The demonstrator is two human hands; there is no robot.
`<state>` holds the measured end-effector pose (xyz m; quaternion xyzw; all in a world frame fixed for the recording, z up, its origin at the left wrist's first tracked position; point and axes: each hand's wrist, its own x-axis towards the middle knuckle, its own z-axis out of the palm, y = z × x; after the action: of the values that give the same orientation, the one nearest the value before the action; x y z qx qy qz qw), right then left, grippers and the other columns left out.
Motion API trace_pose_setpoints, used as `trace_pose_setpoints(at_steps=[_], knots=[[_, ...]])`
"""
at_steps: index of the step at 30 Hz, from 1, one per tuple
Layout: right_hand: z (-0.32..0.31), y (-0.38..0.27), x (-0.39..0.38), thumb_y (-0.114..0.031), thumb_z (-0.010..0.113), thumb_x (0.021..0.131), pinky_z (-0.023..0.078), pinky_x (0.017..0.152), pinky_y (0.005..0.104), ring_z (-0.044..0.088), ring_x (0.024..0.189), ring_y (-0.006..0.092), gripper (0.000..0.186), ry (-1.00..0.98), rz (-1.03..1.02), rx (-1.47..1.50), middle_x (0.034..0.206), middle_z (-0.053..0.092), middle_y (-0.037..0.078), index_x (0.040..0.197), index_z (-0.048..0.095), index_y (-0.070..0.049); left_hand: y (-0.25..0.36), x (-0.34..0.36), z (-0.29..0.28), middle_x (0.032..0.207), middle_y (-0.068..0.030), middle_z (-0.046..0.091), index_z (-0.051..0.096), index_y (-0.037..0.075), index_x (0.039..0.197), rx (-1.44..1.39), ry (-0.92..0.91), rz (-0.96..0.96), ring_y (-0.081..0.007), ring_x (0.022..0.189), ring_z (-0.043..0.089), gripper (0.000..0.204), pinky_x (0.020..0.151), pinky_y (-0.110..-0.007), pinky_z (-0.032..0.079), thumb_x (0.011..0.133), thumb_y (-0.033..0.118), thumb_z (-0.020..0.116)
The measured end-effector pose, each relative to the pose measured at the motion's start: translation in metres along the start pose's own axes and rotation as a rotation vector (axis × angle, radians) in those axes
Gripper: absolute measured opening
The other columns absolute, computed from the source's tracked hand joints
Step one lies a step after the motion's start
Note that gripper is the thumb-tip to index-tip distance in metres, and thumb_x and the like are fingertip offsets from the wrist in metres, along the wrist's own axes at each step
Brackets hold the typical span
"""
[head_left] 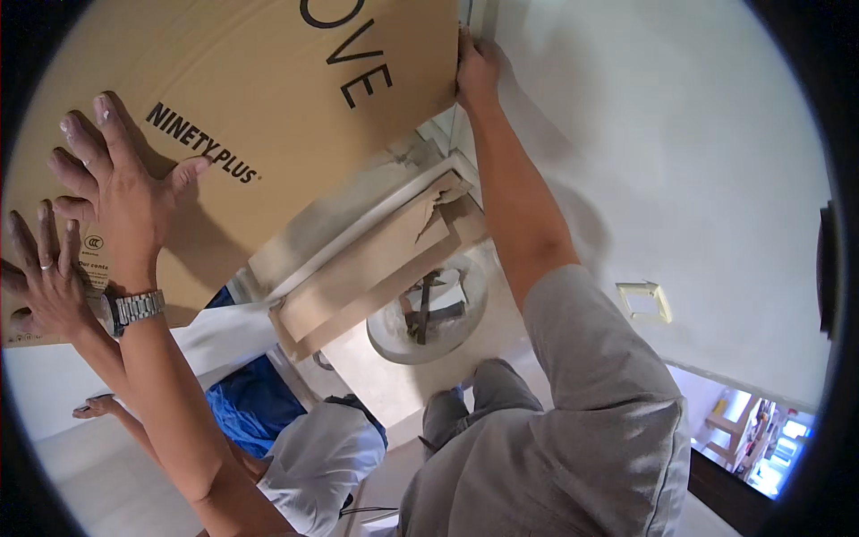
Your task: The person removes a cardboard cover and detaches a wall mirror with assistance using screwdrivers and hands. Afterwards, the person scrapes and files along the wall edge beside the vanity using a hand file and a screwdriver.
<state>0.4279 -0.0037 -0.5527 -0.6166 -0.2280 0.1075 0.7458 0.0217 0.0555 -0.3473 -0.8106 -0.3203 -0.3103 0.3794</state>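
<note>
A large brown cardboard panel [295, 98] with black print fills the upper left. My left hand [130, 192], wearing a metal-band watch [139, 307], lies against its face with the fingers spread. At the panel's right edge, my right hand [479, 73] is closed round the edge beside the white wall; some of its fingertips are hidden. Another person's hand [55, 285], with a ring, also presses flat on the panel, left of mine. That person's other hand [94, 408] hangs lower, by a small dark thing I cannot make out.
Below the panel, a round bucket [385, 345] holds dark tools, beside a torn cardboard strip [358, 282]. A co-worker in a light shirt [327, 461] stands at lower left near blue sheeting [255, 407]. A taped wall opening [664, 302] is on the right.
</note>
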Motion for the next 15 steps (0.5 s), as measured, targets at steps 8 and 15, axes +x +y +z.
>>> trace_pose_setpoints(at_steps=[8,15], knots=[[-0.001,0.009,0.004,-0.034,0.058,0.098,0.046,0.069,0.0303,0.054,0.077,0.0142,0.041,0.043,-0.051,-0.068,0.089,0.064,0.007,0.103,0.063,0.006,-0.001,0.007,0.001,0.159,-0.0245,0.008,0.012,0.021,0.155,0.051,0.011,0.017,-0.0586,0.139,0.006,0.126,0.1,-0.079,0.013,0.058,0.072,0.074],[-0.066,0.104,-0.078,-0.032,0.053,0.1,0.039,0.102,0.0314,0.053,0.118,0.0203,0.048,0.085,0.175,0.101,0.125,0.06,0.012,0.13,0.054,0.005,0.0,0.006,0.002,0.155,-0.0292,0.018,0.014,0.012,0.154,0.165,-0.001,0.067,-0.0505,0.142,0.014,0.126,0.111,-0.063,0.017,0.061,0.073,0.073]])
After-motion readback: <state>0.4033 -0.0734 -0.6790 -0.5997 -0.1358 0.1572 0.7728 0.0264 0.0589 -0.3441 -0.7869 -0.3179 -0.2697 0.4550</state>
